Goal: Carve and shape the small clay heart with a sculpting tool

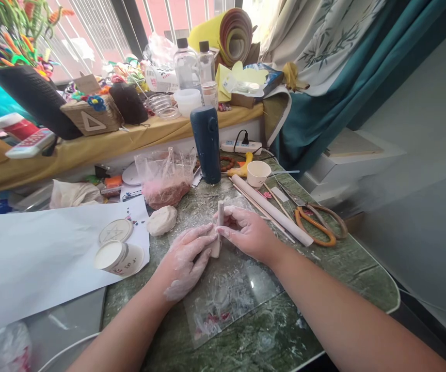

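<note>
My left hand (187,261), dusted with white powder, rests its fingers on a small off-white piece of clay (216,251). Pinched upright between the thumb and fingers of my right hand (248,233) is a short grey stick (220,212); its lower end meets the clay, partly hidden by my fingers. Both hands are over a clear plastic sheet (242,281) smeared with white. Behind my left hand lies a rounded lump of pale clay (162,220). A bag of reddish clay (166,188) sits just beyond that lump.
A dark blue bottle (205,147) stands at the back. To the right are a pale rolling pin (271,209), thin sticks, scissors (316,223) and a paper cup (258,173). On the left, a white cup (118,257) sits on white paper (52,258). A crowded sill (161,126) runs behind.
</note>
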Tool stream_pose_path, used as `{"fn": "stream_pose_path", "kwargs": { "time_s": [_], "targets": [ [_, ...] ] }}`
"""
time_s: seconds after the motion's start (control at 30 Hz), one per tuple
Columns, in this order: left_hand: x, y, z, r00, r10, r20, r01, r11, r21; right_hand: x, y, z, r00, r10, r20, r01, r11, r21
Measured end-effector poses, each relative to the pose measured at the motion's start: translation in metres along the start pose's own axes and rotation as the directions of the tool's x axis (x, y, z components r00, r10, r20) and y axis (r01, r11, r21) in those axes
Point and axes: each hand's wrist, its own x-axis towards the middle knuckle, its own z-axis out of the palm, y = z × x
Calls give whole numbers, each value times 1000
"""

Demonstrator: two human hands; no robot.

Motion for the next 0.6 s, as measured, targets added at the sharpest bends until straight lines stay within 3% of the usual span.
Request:
{"fn": "stream_pose_path", "kwargs": {
  "time_s": [0.33,0.5,0.6],
  "targets": [
    [0,1,-1,1000,-7,3,7,1000,18,7,12,-4,996,12,-91,-15,999,-38],
    [-1,1,-1,1000,-14,-1,15,999,35,9,18,-4,982,-1,-190,19,996,90],
    [-1,1,-1,1000,-23,13,23,999,28,6,16,-2,990,45,-137,-25,989,146]
  ]
}}
